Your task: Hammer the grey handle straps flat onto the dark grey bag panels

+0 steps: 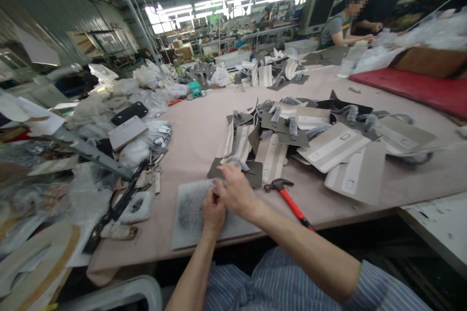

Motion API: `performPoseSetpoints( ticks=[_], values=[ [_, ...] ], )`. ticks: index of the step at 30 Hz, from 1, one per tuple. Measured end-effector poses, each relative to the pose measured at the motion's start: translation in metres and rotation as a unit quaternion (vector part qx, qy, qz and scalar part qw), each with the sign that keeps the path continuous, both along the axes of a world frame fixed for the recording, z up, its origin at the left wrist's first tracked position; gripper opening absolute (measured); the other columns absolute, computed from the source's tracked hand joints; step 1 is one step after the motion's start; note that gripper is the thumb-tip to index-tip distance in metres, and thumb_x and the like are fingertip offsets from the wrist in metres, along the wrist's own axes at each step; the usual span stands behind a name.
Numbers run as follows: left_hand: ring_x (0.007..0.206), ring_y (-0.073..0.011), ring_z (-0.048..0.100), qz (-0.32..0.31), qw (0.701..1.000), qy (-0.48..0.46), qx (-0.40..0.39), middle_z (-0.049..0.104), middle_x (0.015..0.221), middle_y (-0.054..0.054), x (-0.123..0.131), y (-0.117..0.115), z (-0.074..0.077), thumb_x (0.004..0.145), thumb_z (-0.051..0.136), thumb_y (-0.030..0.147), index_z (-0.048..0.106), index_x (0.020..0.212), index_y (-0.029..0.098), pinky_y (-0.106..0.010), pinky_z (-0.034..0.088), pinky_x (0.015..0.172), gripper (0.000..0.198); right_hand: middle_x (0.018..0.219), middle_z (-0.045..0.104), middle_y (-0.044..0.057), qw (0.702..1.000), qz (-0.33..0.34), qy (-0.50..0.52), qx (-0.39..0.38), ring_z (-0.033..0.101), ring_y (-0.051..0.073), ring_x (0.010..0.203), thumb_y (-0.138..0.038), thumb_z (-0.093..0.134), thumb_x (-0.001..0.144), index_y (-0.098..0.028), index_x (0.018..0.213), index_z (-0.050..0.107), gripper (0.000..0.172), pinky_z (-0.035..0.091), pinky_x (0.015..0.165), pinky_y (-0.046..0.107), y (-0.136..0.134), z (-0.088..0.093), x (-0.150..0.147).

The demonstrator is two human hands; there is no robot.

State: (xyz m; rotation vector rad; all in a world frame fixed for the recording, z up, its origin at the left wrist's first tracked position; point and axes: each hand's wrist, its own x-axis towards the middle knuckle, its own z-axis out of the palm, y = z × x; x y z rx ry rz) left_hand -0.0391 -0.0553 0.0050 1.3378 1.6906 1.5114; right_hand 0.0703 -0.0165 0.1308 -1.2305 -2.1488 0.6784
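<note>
My left hand [214, 211] is closed over a white board [186, 226] with a dark smudged middle, at the table's front edge. My right hand [235, 192] meets it from the right, its fingers bent together over the left fingertips. What the fingers hold is too small and hidden to make out. Just beyond the hands lies a dark grey flat piece [254, 173] with a plastic-wrapped part [237, 161] on it. To the right of the board rests a hammer [292, 202] with a red handle and dark head.
Grey and beige panels [337, 148] with wrapped handles are piled beyond the hammer. Plastic bags [140, 148] and scraps crowd the left side. A teal device [195, 89] stands farther back. A red board [412, 90] lies at the right; a person [333, 29] is behind it.
</note>
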Motion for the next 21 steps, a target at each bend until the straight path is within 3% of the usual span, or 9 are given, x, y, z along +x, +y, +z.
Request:
performPoseSetpoints(
  ticks=[2,4,6,8,11,15,21],
  values=[
    [0.077,-0.0198,0.069,0.024,0.999,-0.023,-0.023,0.072,0.083,-0.004,0.001,0.001,0.004,0.085,0.063,0.037,0.063,0.093,0.019,-0.030,0.055,0.074,0.019,0.148,0.047,0.017,0.993,-0.049,-0.105,0.005,0.043,0.031,0.134,-0.028,0.052,0.092,-0.013,0.141,0.049,0.052,0.036,0.108,0.043,0.049,-0.011,0.019],
    [0.077,-0.0192,0.070,0.034,0.998,-0.044,-0.039,0.074,0.085,-0.004,0.003,0.002,0.007,0.083,0.065,0.036,0.064,0.092,0.019,-0.029,0.055,0.075,0.020,0.148,0.048,0.017,0.985,-0.019,-0.171,-0.022,0.047,0.032,0.131,-0.027,0.055,0.090,-0.015,0.147,0.042,0.059,0.039,0.104,0.042,0.085,-0.022,0.031],
    [0.078,-0.0193,0.071,0.038,0.997,-0.059,-0.043,0.074,0.085,-0.005,0.003,0.003,0.009,0.082,0.066,0.035,0.064,0.092,0.019,-0.028,0.056,0.076,0.020,0.137,0.060,0.015,0.980,0.015,-0.195,-0.045,0.057,0.029,0.121,-0.027,0.054,0.091,-0.016,0.144,0.047,0.054,0.043,0.098,0.037,0.102,-0.029,0.036],
    [0.079,-0.0193,0.072,0.039,0.996,-0.070,-0.043,0.075,0.086,-0.005,0.003,0.003,0.009,0.082,0.067,0.035,0.064,0.093,0.018,-0.028,0.056,0.076,0.020,0.124,0.068,0.014,0.978,0.026,-0.199,-0.050,0.063,0.026,0.112,-0.028,0.049,0.095,-0.017,0.139,0.052,0.046,0.044,0.093,0.034,0.103,-0.032,0.036],
    [0.080,-0.0195,0.072,0.041,0.994,-0.098,-0.041,0.075,0.088,-0.006,0.002,0.004,0.005,0.081,0.068,0.037,0.064,0.096,0.017,-0.030,0.057,0.078,0.025,0.111,0.072,0.015,0.977,0.024,-0.208,-0.046,0.067,0.027,0.104,-0.032,0.043,0.098,-0.017,0.140,0.050,0.046,0.044,0.088,0.034,0.085,-0.028,0.038],
    [0.086,-0.0199,0.073,0.076,0.985,-0.152,-0.013,0.075,0.093,-0.007,0.001,0.004,0.002,0.080,0.070,0.038,0.062,0.103,0.017,-0.032,0.058,0.083,0.032,0.102,0.074,0.012,0.978,0.015,-0.201,-0.054,0.070,0.026,0.094,-0.035,0.046,0.096,-0.018,0.136,0.053,0.044,0.046,0.083,0.033,0.037,-0.024,0.058],
    [0.090,-0.0209,0.073,0.104,0.985,-0.138,-0.011,0.076,0.096,-0.008,0.005,0.001,0.005,0.081,0.070,0.035,0.061,0.108,0.018,-0.033,0.057,0.086,0.033,0.106,0.073,0.012,0.981,-0.007,-0.160,-0.109,0.070,0.025,0.092,-0.031,0.047,0.094,-0.017,0.140,0.049,0.048,0.051,0.081,0.034,-0.041,-0.051,0.086]
  ],
)
